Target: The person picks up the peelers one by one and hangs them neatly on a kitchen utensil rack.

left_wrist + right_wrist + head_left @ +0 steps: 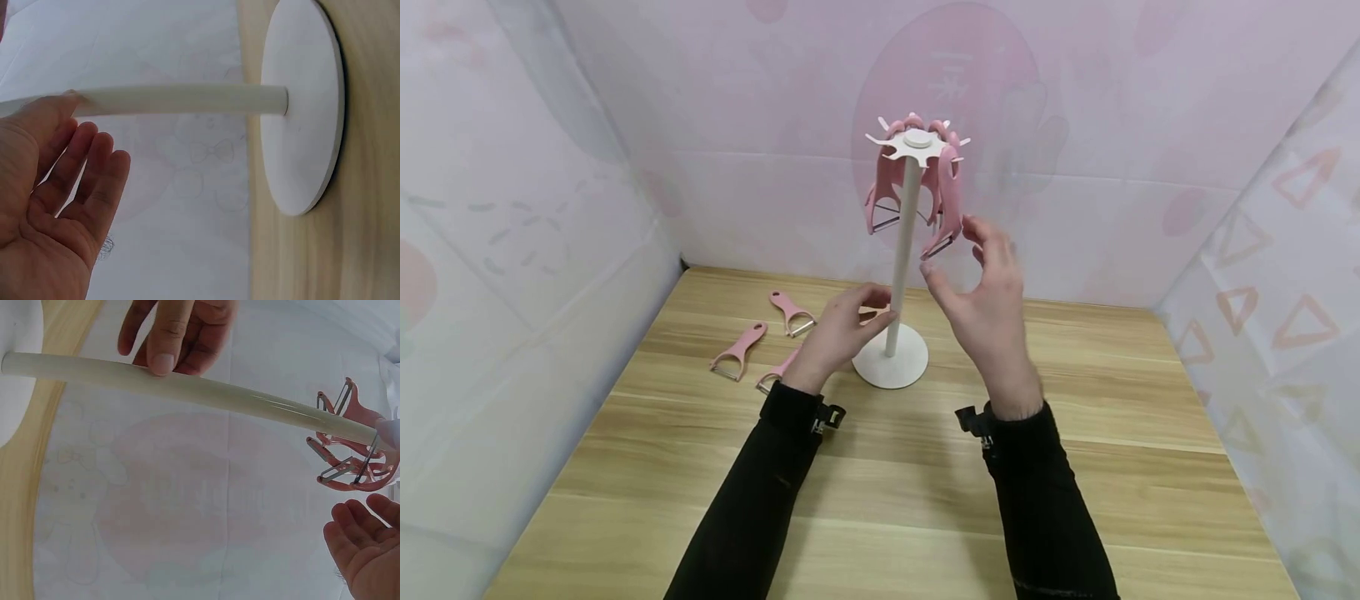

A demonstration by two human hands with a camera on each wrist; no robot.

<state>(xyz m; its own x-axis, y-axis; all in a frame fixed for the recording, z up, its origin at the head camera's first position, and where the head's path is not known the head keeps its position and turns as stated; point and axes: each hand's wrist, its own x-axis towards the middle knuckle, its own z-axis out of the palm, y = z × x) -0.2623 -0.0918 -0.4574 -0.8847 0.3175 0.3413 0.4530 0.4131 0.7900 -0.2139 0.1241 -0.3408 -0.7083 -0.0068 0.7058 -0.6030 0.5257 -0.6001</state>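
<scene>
A white stand (906, 242) with a round base holds several pink peelers hung from its hooked top. My left hand (846, 329) is at the pole, its thumb tip overlapping it and the other fingers loosely bent beside it. In the left wrist view, those fingers (103, 162) lie off the pole (187, 100). Close by the nearest hanging peeler (951, 196), my right hand (988, 300) has its thumb and fingers spread apart. A gap shows between the right fingers (350, 534) and the peelers' blades (337, 470) in the right wrist view.
Three pink peelers lie on the wooden table (1112, 467) left of the stand: one at the back (790, 312), one at the far left (741, 350), and one partly behind my left wrist (775, 372). Printed cloth walls (760, 192) border the table.
</scene>
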